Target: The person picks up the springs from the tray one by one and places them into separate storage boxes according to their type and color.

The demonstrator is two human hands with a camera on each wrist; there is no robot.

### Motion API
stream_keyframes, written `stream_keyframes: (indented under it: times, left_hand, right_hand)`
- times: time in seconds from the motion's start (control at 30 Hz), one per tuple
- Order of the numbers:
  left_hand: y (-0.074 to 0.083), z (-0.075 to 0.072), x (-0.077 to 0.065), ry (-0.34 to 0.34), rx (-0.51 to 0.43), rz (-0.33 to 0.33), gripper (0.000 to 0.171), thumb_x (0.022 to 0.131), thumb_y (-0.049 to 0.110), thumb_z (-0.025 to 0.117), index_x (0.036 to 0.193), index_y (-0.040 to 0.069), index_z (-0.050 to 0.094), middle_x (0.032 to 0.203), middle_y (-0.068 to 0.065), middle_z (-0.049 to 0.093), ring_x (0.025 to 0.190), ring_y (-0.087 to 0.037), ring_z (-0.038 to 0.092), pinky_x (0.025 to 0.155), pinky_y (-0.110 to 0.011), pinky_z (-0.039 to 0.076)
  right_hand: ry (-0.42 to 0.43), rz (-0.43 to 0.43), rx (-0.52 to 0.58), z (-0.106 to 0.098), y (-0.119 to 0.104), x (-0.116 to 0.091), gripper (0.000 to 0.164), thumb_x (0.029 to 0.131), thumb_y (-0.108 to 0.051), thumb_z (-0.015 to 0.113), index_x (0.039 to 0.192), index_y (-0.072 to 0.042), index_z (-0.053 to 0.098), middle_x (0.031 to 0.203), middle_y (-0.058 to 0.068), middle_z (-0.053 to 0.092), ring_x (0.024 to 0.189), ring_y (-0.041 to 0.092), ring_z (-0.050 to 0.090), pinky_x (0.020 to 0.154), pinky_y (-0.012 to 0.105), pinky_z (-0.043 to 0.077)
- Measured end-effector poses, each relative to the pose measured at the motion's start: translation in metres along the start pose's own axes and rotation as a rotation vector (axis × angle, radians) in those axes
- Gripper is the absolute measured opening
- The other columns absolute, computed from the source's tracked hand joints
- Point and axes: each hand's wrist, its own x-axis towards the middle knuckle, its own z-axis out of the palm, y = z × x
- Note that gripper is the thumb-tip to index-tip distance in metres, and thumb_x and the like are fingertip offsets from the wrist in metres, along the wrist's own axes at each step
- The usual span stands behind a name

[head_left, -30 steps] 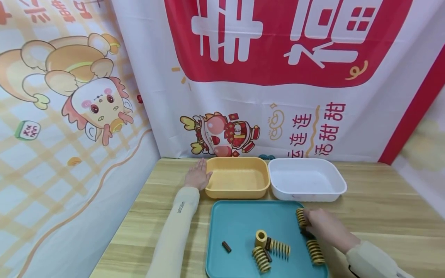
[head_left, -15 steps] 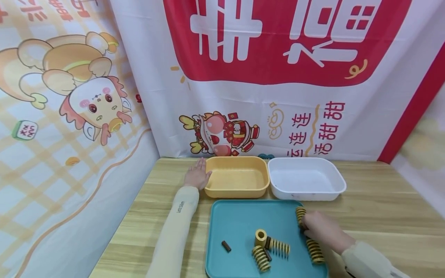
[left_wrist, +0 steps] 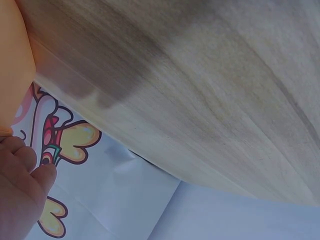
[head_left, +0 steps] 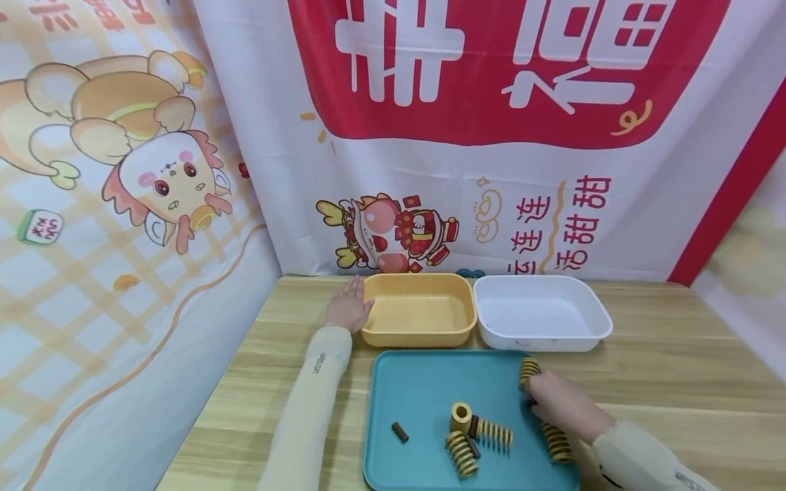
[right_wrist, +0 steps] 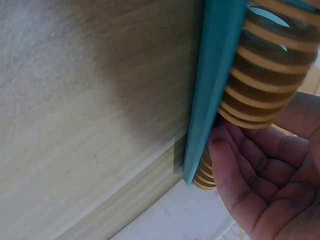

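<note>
My left hand [head_left: 347, 308] rests against the left wall of the yellow bin [head_left: 419, 339], fingers straight. At the teal tray's [head_left: 417, 382] right edge, my right hand [head_left: 563, 404] reaches in between two large yellow coil springs, a far one [head_left: 529, 370] and a near one [head_left: 557, 443]. In the right wrist view its thumb [right_wrist: 226, 165] and curled fingers meet close by the tray rim; I cannot tell what sits between the tips. Mid-tray are a yellow tube [head_left: 460, 417], two more yellow springs [head_left: 494, 435] and small dark springs. One small dark spring [head_left: 400, 432] lies apart at left.
A white bin [head_left: 543, 344] stands right of the yellow one, behind the tray. The wooden table [head_left: 675, 382] ends at a printed cloth backdrop [head_left: 430, 157], with another cloth [head_left: 141, 273] along the left side.
My right hand has shifted slightly away from me and left along the tray edge. The far yellow spring there has moved a little toward the back. The left hand stays put.
</note>
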Motion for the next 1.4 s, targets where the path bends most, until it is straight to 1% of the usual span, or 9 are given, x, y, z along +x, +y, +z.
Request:
stream_keyframes:
  times: [0.23,0.5,0.67,0.8,1.0,1.13,1.23,1.33,1.4]
  left_hand:
    - [0.001,-0.002,0.001,0.003,-0.001,0.004,0.064,0.102,0.039,0.030,0.149,-0.003,0.013,0.155,-0.016,0.013,0.142,-0.028,0.013,0.113,-0.047,0.019]
    - [0.002,-0.002,-0.002,0.008,-0.013,0.001,0.064,0.102,0.038,0.031,0.149,-0.003,0.015,0.155,-0.016,0.013,0.142,-0.028,0.014,0.114,-0.047,0.016]
    - [0.002,-0.004,-0.003,0.002,-0.013,-0.002,0.064,0.102,0.038,0.031,0.149,-0.003,0.015,0.155,-0.015,0.013,0.142,-0.028,0.014,0.114,-0.047,0.017]
    - [0.002,-0.004,-0.003,0.005,-0.013,-0.004,0.064,0.102,0.038,0.032,0.149,-0.003,0.015,0.155,-0.016,0.013,0.142,-0.028,0.014,0.113,-0.047,0.018]
    - [0.002,-0.002,-0.001,0.023,-0.011,-0.001,0.064,0.102,0.037,0.032,0.148,-0.004,0.016,0.155,-0.016,0.015,0.142,-0.029,0.017,0.113,-0.047,0.020]
    - [0.001,0.000,0.000,0.031,-0.004,0.000,0.064,0.102,0.037,0.032,0.148,-0.003,0.017,0.155,-0.016,0.016,0.142,-0.029,0.017,0.113,-0.047,0.019]
    - [0.001,0.001,0.001,0.032,-0.007,-0.002,0.063,0.102,0.037,0.032,0.148,-0.003,0.016,0.155,-0.016,0.015,0.142,-0.029,0.017,0.113,-0.047,0.018]
    - [0.001,0.002,0.002,0.037,-0.003,-0.001,0.063,0.102,0.037,0.033,0.148,-0.004,0.017,0.154,-0.016,0.016,0.142,-0.029,0.017,0.113,-0.047,0.019]
    - [0.001,0.003,0.002,0.035,0.002,-0.001,0.064,0.102,0.037,0.032,0.148,-0.003,0.016,0.155,-0.016,0.016,0.142,-0.029,0.017,0.113,-0.047,0.019]
  right_hand:
    - [-0.013,-0.011,-0.001,0.000,0.001,0.001,0.014,0.074,0.003,0.074,0.071,-0.009,0.068,0.061,-0.007,0.055,0.054,0.010,0.046,0.050,0.026,0.047]
    - [-0.018,-0.063,-0.003,0.001,0.005,0.001,0.014,0.073,0.002,0.074,0.070,-0.010,0.067,0.060,-0.007,0.055,0.053,0.008,0.045,0.047,0.023,0.045]
    - [-0.031,-0.070,0.021,-0.003,0.005,0.002,0.016,0.074,0.002,0.073,0.068,-0.011,0.066,0.057,-0.009,0.050,0.051,0.008,0.042,0.046,0.023,0.041]
    - [-0.016,-0.132,0.067,-0.010,0.007,0.003,0.020,0.073,0.002,0.071,0.063,-0.012,0.063,0.054,-0.009,0.045,0.049,0.006,0.038,0.043,0.021,0.036]
    - [-0.044,-0.223,0.232,-0.026,0.009,0.010,0.011,0.075,0.000,0.073,0.072,-0.009,0.068,0.063,-0.010,0.056,0.054,0.001,0.047,0.047,0.020,0.045]
    - [-0.073,-0.250,0.364,-0.036,0.009,0.014,0.007,0.077,-0.005,0.074,0.077,-0.010,0.068,0.069,-0.009,0.061,0.059,0.003,0.054,0.051,0.022,0.050]
    - [-0.152,-0.208,0.536,-0.045,0.011,0.018,0.005,0.080,-0.009,0.073,0.081,-0.007,0.069,0.072,-0.003,0.065,0.062,0.008,0.058,0.055,0.028,0.053]
    - [-0.214,-0.157,0.716,-0.053,0.014,0.022,0.012,0.084,-0.012,0.069,0.087,0.000,0.069,0.078,0.006,0.067,0.067,0.015,0.060,0.061,0.035,0.055]
    - [-0.228,-0.136,0.810,-0.057,0.018,0.026,0.016,0.086,-0.013,0.067,0.090,0.003,0.069,0.081,0.011,0.068,0.069,0.017,0.060,0.065,0.037,0.056]
